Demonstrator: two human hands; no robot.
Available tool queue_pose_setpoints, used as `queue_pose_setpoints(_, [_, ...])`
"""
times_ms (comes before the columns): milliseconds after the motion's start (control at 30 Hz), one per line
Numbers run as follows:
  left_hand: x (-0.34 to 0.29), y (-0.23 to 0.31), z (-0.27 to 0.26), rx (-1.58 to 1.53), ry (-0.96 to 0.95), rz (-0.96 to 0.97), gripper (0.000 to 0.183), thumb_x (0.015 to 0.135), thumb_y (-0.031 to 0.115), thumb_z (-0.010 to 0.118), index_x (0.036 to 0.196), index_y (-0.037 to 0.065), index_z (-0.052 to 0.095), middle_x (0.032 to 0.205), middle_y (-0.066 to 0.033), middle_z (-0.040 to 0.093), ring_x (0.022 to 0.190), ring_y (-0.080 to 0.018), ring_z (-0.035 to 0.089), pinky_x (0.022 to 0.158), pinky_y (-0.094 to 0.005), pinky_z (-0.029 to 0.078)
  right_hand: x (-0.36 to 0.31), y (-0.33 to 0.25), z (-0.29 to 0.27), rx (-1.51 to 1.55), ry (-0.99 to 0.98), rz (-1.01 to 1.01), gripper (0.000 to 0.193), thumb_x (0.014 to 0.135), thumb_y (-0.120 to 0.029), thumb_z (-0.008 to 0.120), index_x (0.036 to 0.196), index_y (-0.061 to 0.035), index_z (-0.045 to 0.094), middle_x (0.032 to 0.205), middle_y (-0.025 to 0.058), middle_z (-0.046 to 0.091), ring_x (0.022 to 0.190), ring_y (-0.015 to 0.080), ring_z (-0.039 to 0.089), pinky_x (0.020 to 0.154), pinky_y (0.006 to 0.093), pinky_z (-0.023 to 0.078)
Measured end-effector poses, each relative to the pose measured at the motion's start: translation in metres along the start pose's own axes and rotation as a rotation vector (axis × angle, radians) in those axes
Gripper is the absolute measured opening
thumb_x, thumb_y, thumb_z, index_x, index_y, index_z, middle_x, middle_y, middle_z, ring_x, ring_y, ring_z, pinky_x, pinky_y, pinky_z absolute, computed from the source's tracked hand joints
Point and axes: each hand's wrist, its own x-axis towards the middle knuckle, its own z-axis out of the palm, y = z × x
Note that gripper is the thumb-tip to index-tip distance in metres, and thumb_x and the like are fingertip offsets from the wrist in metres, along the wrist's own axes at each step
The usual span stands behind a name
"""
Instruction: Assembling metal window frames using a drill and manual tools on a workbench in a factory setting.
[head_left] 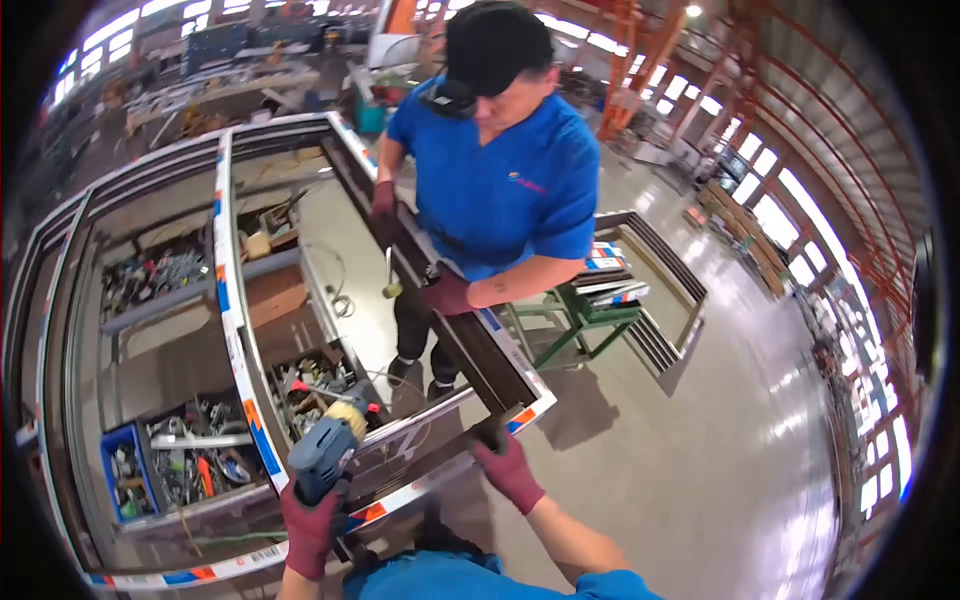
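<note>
My left hand [310, 525], in a maroon glove, is closed round a power drill [325, 455] with a blue-grey body and a yellowish front part. The drill is above the near side of a large window frame [400, 497], dark profile with white, orange and blue protective tape. My right hand [508, 472], gloved alike, has its dark fingertips bent against the frame near its right corner [530, 412]. Across the frame, a co-worker in a blue shirt [500, 200] rests both gloved hands on the right-hand dark profile [465, 345]. A small mallet-like tool [391, 285] shows beside that profile.
Below the frame are trays of metal fittings [200, 480], a blue bin [122, 470] and a parts box [315, 385]. A green stand [590, 315] carries taped profiles at right. Another frame [690, 290] stands behind it on the grey floor [700, 450].
</note>
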Motion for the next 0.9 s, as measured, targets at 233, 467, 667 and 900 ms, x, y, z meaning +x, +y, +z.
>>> queue_pose_setpoints(233, [0.026,0.004,0.107,-0.101,0.046,-0.089,0.037,0.093,0.020,0.080,0.121,-0.004,0.069,0.098,-0.0109,0.078,0.070,-0.0162,0.071,0.061,-0.0317,0.057,0.090,0.040,-0.095,-0.542,0.061,-0.241,0.043,0.086,-0.024,0.082,0.120,-0.0035,0.064,0.117,0.0201,0.067,0.106,0.0408,0.066,0.089,0.0466,0.054])
queue_pose_setpoints(467, [0.050,-0.030,0.172,-0.236,0.119,-0.174,0.038,0.098,0.028,0.075,0.122,0.000,0.069,0.097,-0.0082,0.076,0.069,-0.0146,0.069,0.060,-0.0311,0.058,0.148,0.073,-0.103,-0.779,-0.042,-0.441,0.071,0.082,-0.030,0.084,0.139,0.0008,0.055,0.136,0.0278,0.057,0.124,0.0469,0.058,0.104,0.0522,0.051])
queue_pose_setpoints(667, [0.093,-0.037,0.191,-0.402,0.093,-0.225,0.036,0.098,0.030,0.074,0.120,0.002,0.068,0.095,-0.0077,0.073,0.072,-0.0155,0.069,0.062,-0.0331,0.058,0.190,0.084,-0.106,-0.743,-0.191,-0.176,0.094,0.088,-0.040,0.080,0.157,0.0032,0.034,0.146,0.0327,0.054,0.132,0.0488,0.056,0.110,0.0509,0.049])
queue_pose_setpoints(900, [0.207,-0.054,0.206,-0.734,-0.096,-0.434,0.034,0.098,0.031,0.069,0.116,0.003,0.068,0.084,-0.0025,0.068,0.067,-0.0138,0.065,0.063,-0.0302,0.056,0.223,0.119,-0.109,-0.747,-0.291,-0.021,0.091,0.092,-0.038,0.075,0.161,-0.0047,0.026,0.136,0.0279,0.063,0.114,0.0486,0.068,0.094,0.0550,0.056])
